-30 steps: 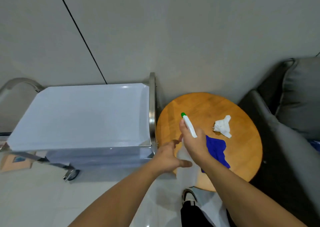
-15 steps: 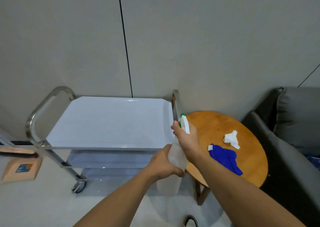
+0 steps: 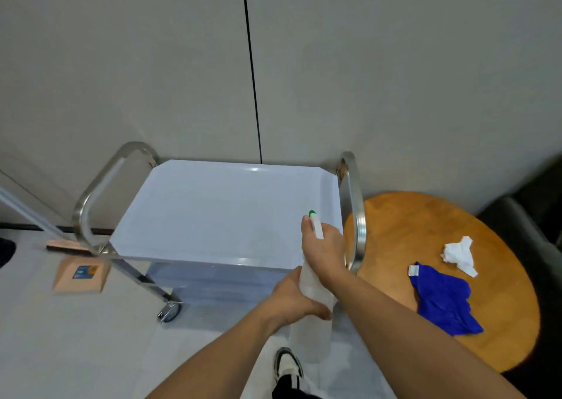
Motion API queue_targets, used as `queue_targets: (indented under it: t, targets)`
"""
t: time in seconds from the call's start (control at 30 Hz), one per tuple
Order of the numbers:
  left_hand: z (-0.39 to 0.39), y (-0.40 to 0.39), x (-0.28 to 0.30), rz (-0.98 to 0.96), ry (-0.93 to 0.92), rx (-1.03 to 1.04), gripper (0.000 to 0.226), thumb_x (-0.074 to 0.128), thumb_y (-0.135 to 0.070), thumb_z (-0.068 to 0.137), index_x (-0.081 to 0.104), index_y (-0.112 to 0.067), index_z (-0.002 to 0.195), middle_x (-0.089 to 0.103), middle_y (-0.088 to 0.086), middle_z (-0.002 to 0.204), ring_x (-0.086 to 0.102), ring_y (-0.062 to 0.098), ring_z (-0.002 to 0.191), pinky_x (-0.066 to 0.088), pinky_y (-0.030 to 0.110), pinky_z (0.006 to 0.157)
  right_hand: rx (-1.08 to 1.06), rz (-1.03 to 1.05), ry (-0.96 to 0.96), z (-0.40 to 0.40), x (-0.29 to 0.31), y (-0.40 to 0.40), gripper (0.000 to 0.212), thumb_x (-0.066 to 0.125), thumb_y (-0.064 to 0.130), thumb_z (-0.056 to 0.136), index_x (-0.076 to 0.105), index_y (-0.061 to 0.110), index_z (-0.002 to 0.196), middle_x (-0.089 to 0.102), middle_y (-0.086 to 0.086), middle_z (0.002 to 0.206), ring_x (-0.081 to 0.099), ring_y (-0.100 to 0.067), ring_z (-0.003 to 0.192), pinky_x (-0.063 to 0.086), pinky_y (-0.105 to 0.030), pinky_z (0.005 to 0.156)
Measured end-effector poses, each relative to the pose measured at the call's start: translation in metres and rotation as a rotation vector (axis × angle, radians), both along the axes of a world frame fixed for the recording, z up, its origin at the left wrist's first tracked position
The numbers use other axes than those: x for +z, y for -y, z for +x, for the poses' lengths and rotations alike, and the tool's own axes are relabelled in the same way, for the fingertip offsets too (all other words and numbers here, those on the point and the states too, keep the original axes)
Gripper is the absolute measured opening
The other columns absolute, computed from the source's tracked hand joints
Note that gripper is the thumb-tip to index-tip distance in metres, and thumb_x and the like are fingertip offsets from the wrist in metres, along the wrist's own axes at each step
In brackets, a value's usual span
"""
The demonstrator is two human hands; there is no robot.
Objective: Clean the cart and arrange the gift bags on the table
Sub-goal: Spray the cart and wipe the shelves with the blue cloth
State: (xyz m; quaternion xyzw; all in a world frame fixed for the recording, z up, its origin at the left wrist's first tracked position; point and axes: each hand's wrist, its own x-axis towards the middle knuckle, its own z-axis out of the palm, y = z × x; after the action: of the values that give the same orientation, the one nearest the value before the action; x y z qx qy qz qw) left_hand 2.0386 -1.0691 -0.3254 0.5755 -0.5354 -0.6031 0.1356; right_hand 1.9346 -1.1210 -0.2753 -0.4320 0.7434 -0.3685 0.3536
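A steel cart (image 3: pixel 213 213) with a bare white top shelf and curved handles stands against the wall. My right hand (image 3: pixel 322 246) grips the head of a translucent spray bottle (image 3: pixel 310 334) with a green nozzle tip, held over the cart's near right corner. My left hand (image 3: pixel 292 301) holds the bottle's body from the left. On the round wooden table (image 3: pixel 395 231) to the right lie a blue cloth (image 3: pixel 444 301) and a crumpled white tissue (image 3: pixel 459 254). No gift bags are in view.
A dark sofa (image 3: pixel 535 216) sits right of the table. On the floor at left lie a brush (image 3: pixel 65 245) and a tan box (image 3: pixel 80 277). My shoe (image 3: pixel 287 365) shows at the bottom. The cart's castor (image 3: pixel 168 310) is on the pale floor.
The view has swung left from the table to the cart. Both hands carried the spray bottle from over the table to the cart's near right corner, my left hand closing on the bottle's body.
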Motion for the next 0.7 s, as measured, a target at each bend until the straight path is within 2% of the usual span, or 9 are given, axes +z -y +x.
queue_targets:
  t: [0.1, 0.23, 0.37, 0.43, 0.5, 0.57, 0.63, 0.7]
  targets:
    - [-0.004, 0.022, -0.011, 0.058, -0.011, -0.002, 0.081, 0.096, -0.028, 0.052, 0.055, -0.039, 0.121, 0.067, -0.012, 0.113, 0.062, 0.009, 0.107, 0.057, 0.031, 0.087, 0.006, 0.018, -0.007, -0.005, -0.013, 0.023, 0.050, 0.046, 0.048, 0.103, 0.067, 0.007, 0.082, 0.065, -0.008, 0.077, 0.062, -0.022, 0.074, 0.050, -0.036, 0.071]
    - [-0.015, 0.043, -0.025, 0.102, 0.004, -0.007, 0.095, 0.097, -0.032, 0.045, 0.051, -0.039, 0.128, 0.065, -0.012, 0.119, 0.060, 0.012, 0.113, 0.057, 0.038, 0.094, 0.011, 0.003, 0.031, -0.013, -0.034, 0.044, 0.046, 0.050, 0.046, 0.102, 0.064, 0.010, 0.077, 0.063, -0.006, 0.070, 0.063, -0.021, 0.069, 0.051, -0.036, 0.066]
    - [-0.019, 0.056, -0.032, 0.104, 0.018, -0.025, 0.092, 0.096, -0.023, 0.052, 0.049, -0.037, 0.130, 0.063, -0.013, 0.121, 0.059, 0.008, 0.112, 0.055, 0.037, 0.097, -0.031, -0.098, 0.029, -0.013, -0.045, 0.048, 0.041, 0.055, 0.042, 0.101, 0.059, 0.015, 0.070, 0.058, -0.001, 0.062, 0.059, -0.016, 0.060, 0.046, -0.031, 0.056]
    - [-0.018, 0.059, -0.033, 0.096, 0.043, -0.040, 0.096, 0.097, -0.021, 0.054, 0.046, -0.039, 0.133, 0.061, -0.016, 0.122, 0.057, 0.006, 0.112, 0.054, 0.032, 0.097, -0.037, -0.191, 0.059, -0.012, -0.052, 0.043, 0.036, 0.058, 0.038, 0.100, 0.060, 0.014, 0.073, 0.057, 0.001, 0.061, 0.058, -0.014, 0.058, 0.048, -0.029, 0.054]
    - [-0.016, 0.059, -0.036, 0.093, 0.061, -0.046, 0.099, 0.097, -0.020, 0.055, 0.045, -0.038, 0.137, 0.059, -0.017, 0.124, 0.056, 0.004, 0.111, 0.052, 0.024, 0.092, -0.027, -0.249, 0.074, -0.009, -0.057, 0.038, 0.033, 0.060, 0.033, 0.100, 0.060, 0.013, 0.075, 0.055, 0.003, 0.060, 0.056, -0.011, 0.057, 0.044, -0.022, 0.050]
    - [-0.015, 0.059, -0.039, 0.099, 0.071, -0.068, 0.098, 0.097, -0.020, 0.056, 0.045, -0.039, 0.136, 0.059, -0.019, 0.123, 0.056, 0.003, 0.110, 0.052, 0.022, 0.089, -0.032, -0.235, 0.078, -0.007, -0.062, 0.036, 0.032, 0.059, 0.035, 0.100, 0.061, 0.013, 0.077, 0.055, 0.004, 0.060, 0.058, -0.011, 0.058, 0.043, -0.019, 0.050]
    - [-0.015, 0.056, -0.044, 0.118, 0.082, -0.092, 0.093, 0.098, -0.022, 0.054, 0.049, -0.041, 0.131, 0.061, -0.021, 0.118, 0.058, 0.005, 0.111, 0.054, 0.026, 0.093, -0.042, -0.181, 0.042, -0.006, -0.066, 0.037, 0.033, 0.058, 0.038, 0.100, 0.063, 0.015, 0.077, 0.058, 0.004, 0.061, 0.059, -0.013, 0.059, 0.048, -0.026, 0.052]
    - [-0.014, 0.053, -0.046, 0.131, 0.092, -0.113, 0.087, 0.098, -0.025, 0.053, 0.050, -0.044, 0.124, 0.061, -0.023, 0.113, 0.058, 0.005, 0.108, 0.055, 0.029, 0.093, -0.030, -0.101, 0.011, -0.005, -0.068, 0.037, 0.036, 0.056, 0.041, 0.100, 0.060, 0.019, 0.072, 0.057, 0.004, 0.060, 0.057, -0.011, 0.056, 0.044, -0.028, 0.053]
